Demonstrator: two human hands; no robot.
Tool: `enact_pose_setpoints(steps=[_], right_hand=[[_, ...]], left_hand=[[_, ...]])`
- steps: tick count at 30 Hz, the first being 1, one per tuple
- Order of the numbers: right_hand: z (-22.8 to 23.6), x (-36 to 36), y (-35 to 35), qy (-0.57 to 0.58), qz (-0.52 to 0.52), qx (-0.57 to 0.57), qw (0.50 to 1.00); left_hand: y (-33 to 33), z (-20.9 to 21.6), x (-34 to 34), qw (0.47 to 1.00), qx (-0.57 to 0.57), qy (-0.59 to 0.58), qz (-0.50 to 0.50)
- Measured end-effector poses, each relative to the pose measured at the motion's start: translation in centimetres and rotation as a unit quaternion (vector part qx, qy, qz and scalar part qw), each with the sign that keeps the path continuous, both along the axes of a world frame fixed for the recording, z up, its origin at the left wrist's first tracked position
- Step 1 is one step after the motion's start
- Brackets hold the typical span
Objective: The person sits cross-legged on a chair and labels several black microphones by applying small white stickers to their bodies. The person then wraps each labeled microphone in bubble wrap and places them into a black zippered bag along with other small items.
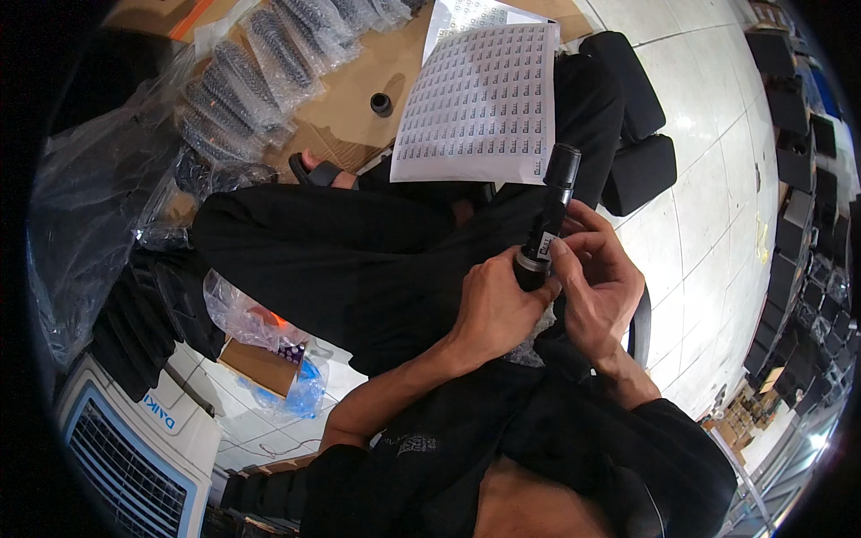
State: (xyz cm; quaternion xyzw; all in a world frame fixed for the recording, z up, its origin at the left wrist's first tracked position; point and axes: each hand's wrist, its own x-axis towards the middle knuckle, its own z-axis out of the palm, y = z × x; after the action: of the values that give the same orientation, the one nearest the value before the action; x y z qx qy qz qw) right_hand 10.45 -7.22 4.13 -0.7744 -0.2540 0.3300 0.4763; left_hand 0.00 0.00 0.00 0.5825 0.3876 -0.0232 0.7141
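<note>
My left hand (493, 303) is closed round the lower end of a black cylinder (558, 184), which looks like a flashlight and stands tilted above my lap. A silver ring circles it near my left fingers. On its side is a small white label (545, 244), with the thumb of my right hand (603, 282) pressed at the label's edge. My right fingers curl behind the cylinder, partly hidden by it. Just beyond, a white sheet of small printed labels (475, 103) rests by my knee. Some bubble wrap (527, 351) shows beneath my hands.
Several bubble-wrapped black items (242, 85) lie in a row on cardboard (336, 112), near a short black round piece (381, 105). Black padded blocks (639, 170) sit to the right on white tiles (695, 224). An air cooler (134, 448) and an open small box (260, 368) are at left.
</note>
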Motion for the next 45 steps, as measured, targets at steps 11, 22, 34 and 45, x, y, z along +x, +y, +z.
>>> enact_pose_setpoints(steps=[11,22,34,45], right_hand=[[0.0,0.3,0.7,0.118,-0.055,0.024,0.991],[-0.5,0.2,0.7,0.102,-0.056,0.008,0.993],[-0.6,-0.2,0.6,0.030,-0.041,0.001,0.999],[-1.1,-0.4,0.9,0.038,-0.063,0.030,0.997]], left_hand=[[0.4,-0.4,0.2,0.999,-0.030,0.012,0.012],[0.4,-0.2,0.2,0.999,-0.033,0.010,0.005],[0.2,-0.1,0.2,1.000,-0.025,0.009,0.010],[0.3,-0.2,0.0,0.999,-0.036,-0.001,-0.003]])
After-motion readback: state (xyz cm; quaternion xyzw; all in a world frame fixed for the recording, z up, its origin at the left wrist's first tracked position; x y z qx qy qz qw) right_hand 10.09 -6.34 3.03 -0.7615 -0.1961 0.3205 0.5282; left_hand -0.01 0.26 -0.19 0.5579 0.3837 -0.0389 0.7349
